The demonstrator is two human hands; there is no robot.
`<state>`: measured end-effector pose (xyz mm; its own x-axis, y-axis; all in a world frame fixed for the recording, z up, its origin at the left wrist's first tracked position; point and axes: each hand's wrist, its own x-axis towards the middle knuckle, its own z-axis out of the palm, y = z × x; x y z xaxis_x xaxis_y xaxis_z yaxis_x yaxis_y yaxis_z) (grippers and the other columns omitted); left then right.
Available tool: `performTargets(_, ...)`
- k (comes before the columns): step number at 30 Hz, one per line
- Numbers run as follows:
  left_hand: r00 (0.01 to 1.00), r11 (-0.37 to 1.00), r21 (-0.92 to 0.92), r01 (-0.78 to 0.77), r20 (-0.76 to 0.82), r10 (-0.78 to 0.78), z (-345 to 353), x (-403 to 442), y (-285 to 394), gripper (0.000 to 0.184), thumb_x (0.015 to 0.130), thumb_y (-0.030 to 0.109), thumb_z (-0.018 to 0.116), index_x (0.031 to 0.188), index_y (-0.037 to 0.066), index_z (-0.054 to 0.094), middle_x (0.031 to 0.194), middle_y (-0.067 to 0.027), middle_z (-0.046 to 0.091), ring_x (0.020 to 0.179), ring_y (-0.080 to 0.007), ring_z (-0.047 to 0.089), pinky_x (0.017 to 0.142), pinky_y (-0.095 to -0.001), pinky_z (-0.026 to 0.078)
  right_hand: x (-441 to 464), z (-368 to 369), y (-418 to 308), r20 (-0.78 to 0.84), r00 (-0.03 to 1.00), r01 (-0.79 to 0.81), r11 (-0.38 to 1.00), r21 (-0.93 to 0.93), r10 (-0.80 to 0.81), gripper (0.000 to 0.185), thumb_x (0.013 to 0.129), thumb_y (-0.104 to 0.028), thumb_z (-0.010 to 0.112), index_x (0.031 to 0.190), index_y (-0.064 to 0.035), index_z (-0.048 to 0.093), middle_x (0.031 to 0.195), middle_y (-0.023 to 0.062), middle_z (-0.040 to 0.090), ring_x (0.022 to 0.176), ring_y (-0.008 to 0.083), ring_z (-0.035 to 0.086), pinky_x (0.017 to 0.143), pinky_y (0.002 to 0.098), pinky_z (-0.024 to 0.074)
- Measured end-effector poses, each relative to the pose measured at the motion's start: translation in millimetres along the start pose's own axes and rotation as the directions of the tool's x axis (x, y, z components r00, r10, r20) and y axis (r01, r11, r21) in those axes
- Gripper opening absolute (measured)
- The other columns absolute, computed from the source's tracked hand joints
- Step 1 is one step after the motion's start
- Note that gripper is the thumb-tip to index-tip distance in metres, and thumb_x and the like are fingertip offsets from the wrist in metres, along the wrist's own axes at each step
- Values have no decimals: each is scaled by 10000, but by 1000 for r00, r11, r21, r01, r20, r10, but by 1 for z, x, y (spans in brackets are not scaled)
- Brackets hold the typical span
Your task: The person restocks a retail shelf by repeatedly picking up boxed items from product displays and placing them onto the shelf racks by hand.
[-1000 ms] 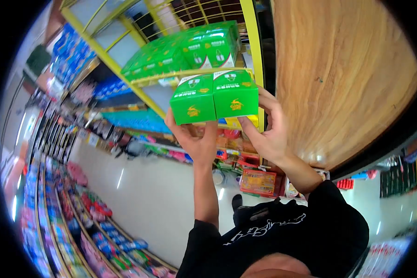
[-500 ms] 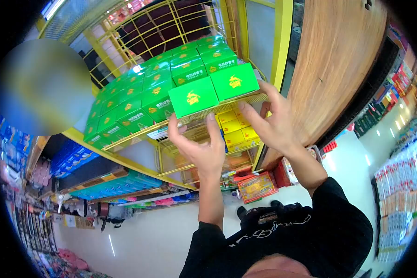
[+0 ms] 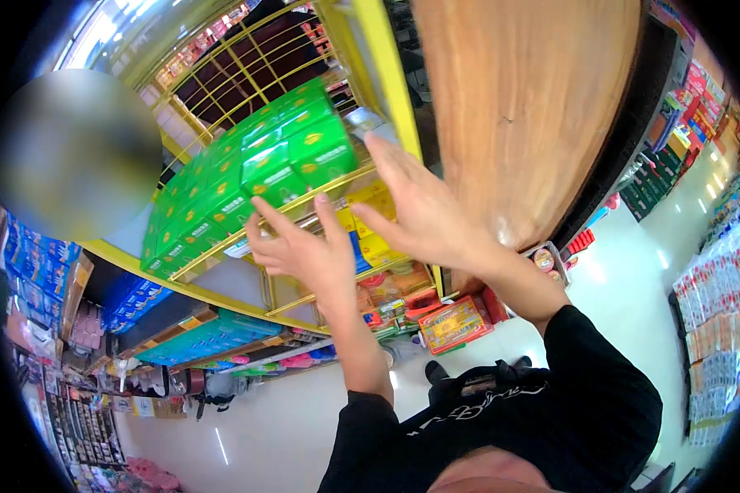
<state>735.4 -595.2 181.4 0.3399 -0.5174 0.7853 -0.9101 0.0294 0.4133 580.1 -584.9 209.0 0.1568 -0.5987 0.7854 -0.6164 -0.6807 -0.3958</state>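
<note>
Green boxes (image 3: 222, 177) with yellow logos stand packed in rows on a yellow wire shelf (image 3: 222, 251). My left hand (image 3: 304, 255) is at the shelf's front edge, just below the front boxes. Its fingers are spread and hold nothing; I cannot tell whether a fingertip touches a box. To the right, my right hand (image 3: 423, 205) is open beside the end of the green rows, fingers stretched out, thumb apart. Between and behind the hands, yellow boxes (image 3: 376, 242) sit on the tier below, partly covered by my fingers.
A wooden panel (image 3: 526, 107) rises to the right of a yellow post (image 3: 395, 74). Lower down are a red and yellow box (image 3: 455, 324) and blue packs (image 3: 131, 308) on another shelf. White floor (image 3: 279, 427) lies below, and more stocked shelves (image 3: 719, 329) line the right.
The two front green boxes, which jutted out between my hands, now sit back level with the row. Both hands have come off them and opened, and the view has shifted.
</note>
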Motion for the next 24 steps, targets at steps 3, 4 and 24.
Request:
performTargets(3,993,996,-91,16,-115,-26,-7,-19,39,823,906,407,715,1521,3,345,1425,-279,357,1335,-433,330,1102,-547,286,-36,-49,13,82,996,25,987,161,-38,756,916,-262,683,1472,106,327,1454,332,443,1354,456,449,1118,457,413)
performTargets(4,985,989,-147,-13,-172,-12,-8,-33,58,816,905,395,721,1515,0,350,1419,-275,359,1335,-430,329,1105,-531,293,-50,-70,19,97,994,31,982,186,-50,762,918,-267,688,1488,86,327,1457,318,452,1347,442,464,1118,450,412)
performTargets(24,400,27,-993,119,73,914,79,-424,537,245,900,138,619,1060,-47,618,867,-171,588,754,-347,590,683,-409,474,-363,-531,200,-33,711,-696,697,-175,702,543,924,-347,677,1305,-3,501,1029,189,611,947,381,623,817,448,504)
